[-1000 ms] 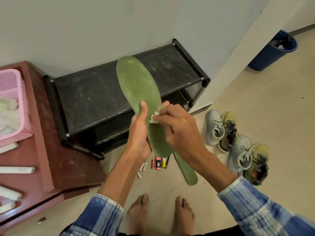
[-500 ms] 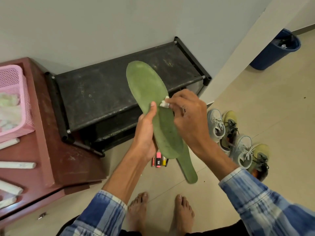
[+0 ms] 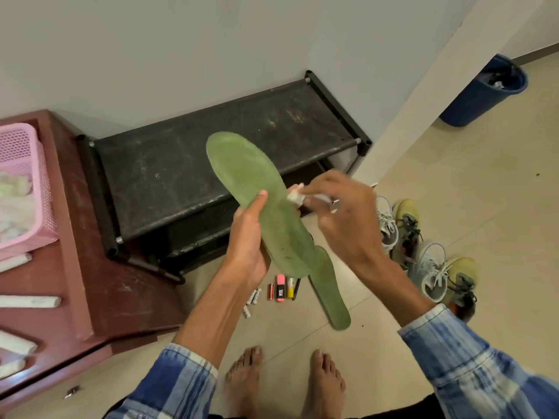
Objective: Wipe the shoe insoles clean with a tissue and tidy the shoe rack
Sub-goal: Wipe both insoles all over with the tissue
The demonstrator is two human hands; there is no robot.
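Green and thin, the insole (image 3: 257, 201) was held tilted above the black shoe rack (image 3: 181, 164), toe end up. The left hand (image 3: 246, 252) gripped its lower half, thumb laid over the top face and fingers curled behind. The right hand (image 3: 341, 216) pinched a small wad of tissue (image 3: 295, 196) against the insole's right edge, about halfway along. The likeliest trouble was the tissue itself: so small a wad, rubbed hard on a rough face, could shred or slip out of the pinch. The insole was held only low down, so its free toe end could bend away under pressure and go unwiped. The second insole (image 3: 329, 291) lay flat on the tiled floor by the bare feet (image 3: 245, 376), where it could be trodden on or gather fresh dust. The small clutter beside it could roll underfoot. By count there were two insoles, one tissue and one rack, its top shelf streaked with dust. Four sneakers (image 3: 432, 267) stood in a row, two pale grey and two yellow-green. On the floor lay three white batteries (image 3: 253, 297), one red one, one pink highlighter (image 3: 280, 289), one yellow marker and one dark pen. Further off stood one blue bin (image 3: 484, 92) and one pink basket (image 3: 21, 182)
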